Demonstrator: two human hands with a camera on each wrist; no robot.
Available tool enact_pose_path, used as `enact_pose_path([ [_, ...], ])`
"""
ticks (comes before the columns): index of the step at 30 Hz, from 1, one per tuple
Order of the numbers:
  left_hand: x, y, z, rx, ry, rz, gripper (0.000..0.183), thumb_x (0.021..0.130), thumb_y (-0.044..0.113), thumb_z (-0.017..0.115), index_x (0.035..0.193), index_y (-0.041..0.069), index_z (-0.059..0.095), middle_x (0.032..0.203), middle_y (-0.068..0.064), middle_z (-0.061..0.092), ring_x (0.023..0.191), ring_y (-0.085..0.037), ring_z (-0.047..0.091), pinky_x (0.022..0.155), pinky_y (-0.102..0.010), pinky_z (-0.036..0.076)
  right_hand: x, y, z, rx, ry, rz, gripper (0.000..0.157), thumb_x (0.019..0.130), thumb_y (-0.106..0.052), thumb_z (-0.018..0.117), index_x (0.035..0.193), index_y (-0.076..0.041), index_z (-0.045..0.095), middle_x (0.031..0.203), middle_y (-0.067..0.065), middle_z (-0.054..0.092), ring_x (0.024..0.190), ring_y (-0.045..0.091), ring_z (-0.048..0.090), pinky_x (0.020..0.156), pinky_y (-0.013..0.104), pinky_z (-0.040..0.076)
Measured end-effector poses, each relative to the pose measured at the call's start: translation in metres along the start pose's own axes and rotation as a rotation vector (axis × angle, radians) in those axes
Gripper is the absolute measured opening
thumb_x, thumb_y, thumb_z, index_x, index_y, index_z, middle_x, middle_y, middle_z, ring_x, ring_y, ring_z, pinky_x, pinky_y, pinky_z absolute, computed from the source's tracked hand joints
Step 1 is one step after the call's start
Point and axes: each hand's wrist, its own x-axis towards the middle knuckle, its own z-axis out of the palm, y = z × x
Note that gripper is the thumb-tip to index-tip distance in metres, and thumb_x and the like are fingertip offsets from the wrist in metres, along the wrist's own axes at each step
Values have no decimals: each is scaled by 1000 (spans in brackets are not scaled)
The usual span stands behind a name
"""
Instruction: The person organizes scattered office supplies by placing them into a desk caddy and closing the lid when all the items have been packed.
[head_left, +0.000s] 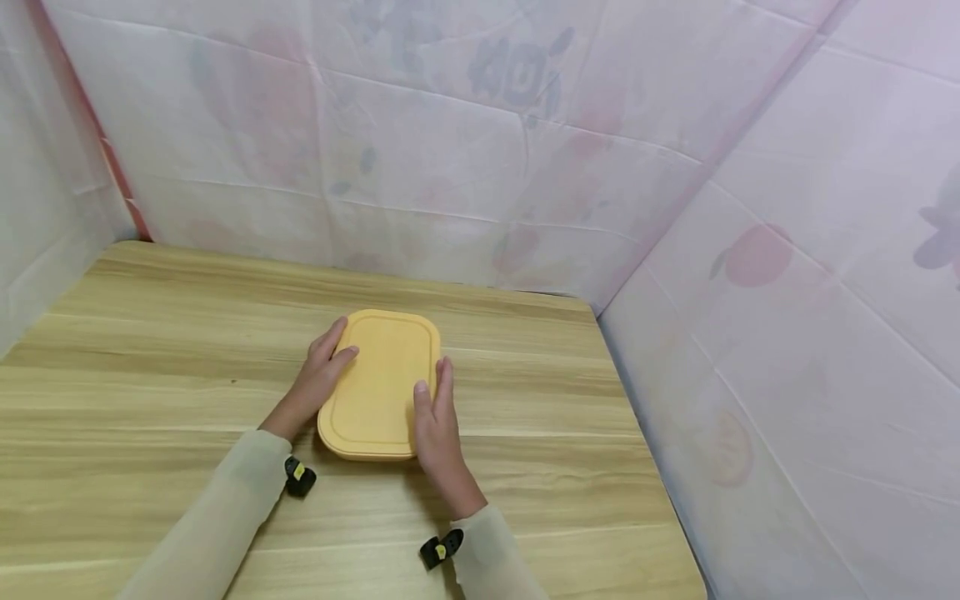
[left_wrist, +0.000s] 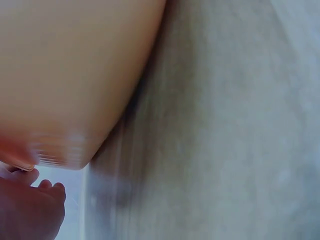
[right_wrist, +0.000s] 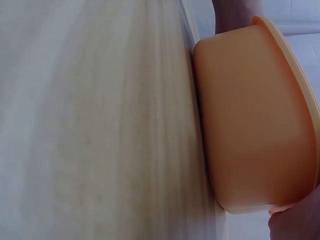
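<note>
A yellow, rounded rectangular lidded box sits on the wooden table between my two hands. My left hand holds its left side, the thumb over the lid's edge and the fingers along the wall. On the opposite side, my right hand grips the box with its thumb up at the lid's edge and its fingers lying along the side. In the right wrist view the smooth side wall of the box and its projecting lid rim show. The left wrist view has the box wall close up. Its contents are hidden by the lid.
The wood-grain table extends around the box. A pale printed sheet hangs behind it, and another sheet lines the right side. Black wrist straps with small devices sit on both sleeves.
</note>
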Motion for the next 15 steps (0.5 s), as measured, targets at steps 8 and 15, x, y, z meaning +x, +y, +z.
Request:
enact_pose_path([
  [8, 4, -3, -2, 98, 4, -48, 71, 108, 31, 40, 162, 5, 0, 168, -21, -6, 156, -39, -5, 123, -60, 4, 3, 0, -4, -55, -40, -24, 72, 108, -50, 33, 163, -16, 4, 170, 2, 10, 155, 16, 12, 126, 45, 15],
  [15, -11, 10, -3, 361, 47, -135, 79, 106, 52, 35, 163, 14, -5, 166, -22, -19, 151, -53, -9, 106, -83, 12, 20, -6, -15, -232, -23, -126, 68, 108, -46, 37, 162, -13, 14, 168, 11, 7, 152, 32, 22, 120, 57, 26],
])
